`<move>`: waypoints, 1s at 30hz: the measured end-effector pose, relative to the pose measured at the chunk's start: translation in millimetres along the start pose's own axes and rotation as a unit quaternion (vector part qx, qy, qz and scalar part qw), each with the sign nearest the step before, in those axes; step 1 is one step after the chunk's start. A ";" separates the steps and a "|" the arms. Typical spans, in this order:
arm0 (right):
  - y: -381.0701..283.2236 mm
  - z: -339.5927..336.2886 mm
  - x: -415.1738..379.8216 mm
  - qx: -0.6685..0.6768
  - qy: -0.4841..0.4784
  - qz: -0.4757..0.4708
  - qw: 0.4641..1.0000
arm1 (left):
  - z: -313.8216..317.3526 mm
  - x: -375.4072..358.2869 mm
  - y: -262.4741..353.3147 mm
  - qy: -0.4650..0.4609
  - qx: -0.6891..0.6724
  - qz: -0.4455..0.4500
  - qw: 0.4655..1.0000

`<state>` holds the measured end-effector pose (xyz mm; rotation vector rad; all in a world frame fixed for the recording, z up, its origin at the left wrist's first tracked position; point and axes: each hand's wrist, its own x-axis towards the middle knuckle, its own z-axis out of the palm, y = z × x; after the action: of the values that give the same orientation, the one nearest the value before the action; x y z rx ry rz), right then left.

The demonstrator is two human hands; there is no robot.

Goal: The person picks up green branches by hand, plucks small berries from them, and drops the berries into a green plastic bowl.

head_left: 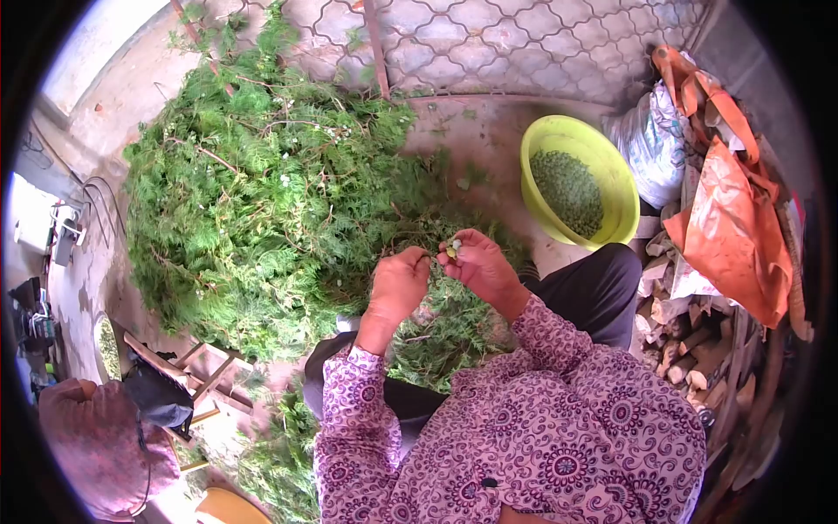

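My left hand is closed in a pinch at the tip of a green sprig, in front of my knees. Just to its right, my right hand pinches small pale green cones between thumb and fingers. The two hands are a short gap apart. A large heap of leafy green branches lies beyond and to the left of them, and more greenery lies below them between my legs. To the right, a yellow-green basin holds many small green pieces.
Stacked firewood, an orange sheet and a white sack are at the right. A wire mesh stands behind. Another person sits at the lower left, near a wooden frame and an orange-yellow container.
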<state>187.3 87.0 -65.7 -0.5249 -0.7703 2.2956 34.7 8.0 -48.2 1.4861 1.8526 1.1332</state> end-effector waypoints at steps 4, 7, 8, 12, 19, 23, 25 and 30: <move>2.2 2.6 -5.3 0.061 -0.019 0.093 0.994 | -8.4 -3.3 -6.5 -0.027 -0.121 -0.038 0.992; 12.2 -18.6 -6.1 0.047 0.043 0.157 0.986 | -23.8 -5.3 9.4 -0.067 -0.298 -0.158 0.939; 14.9 -30.9 -5.2 0.033 0.084 0.186 0.978 | -25.8 -5.4 7.8 -0.062 -0.308 -0.164 0.935; -49.8 -66.0 15.4 0.119 0.219 -0.047 0.967 | -30.2 -10.3 -5.4 -0.075 -0.278 -0.152 0.946; -70.8 -158.0 33.1 0.181 0.289 -0.062 0.938 | -48.0 -24.3 25.4 -0.357 -0.172 0.013 0.918; 32.4 -147.0 43.4 -0.190 0.188 0.068 0.961 | -67.8 -21.6 18.7 -0.057 -0.433 -0.096 0.894; 74.7 -116.2 47.5 -0.363 0.153 0.120 0.911 | -79.7 -19.6 17.4 0.057 -0.481 -0.071 0.872; 169.4 -123.1 81.8 -0.578 0.036 0.143 0.803 | -85.1 -23.3 16.7 0.181 -0.463 -0.109 0.861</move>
<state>119.4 86.6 -280.0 -1.3015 -2.1616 1.7645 -18.0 -38.2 8.0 0.5178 1.2651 1.8921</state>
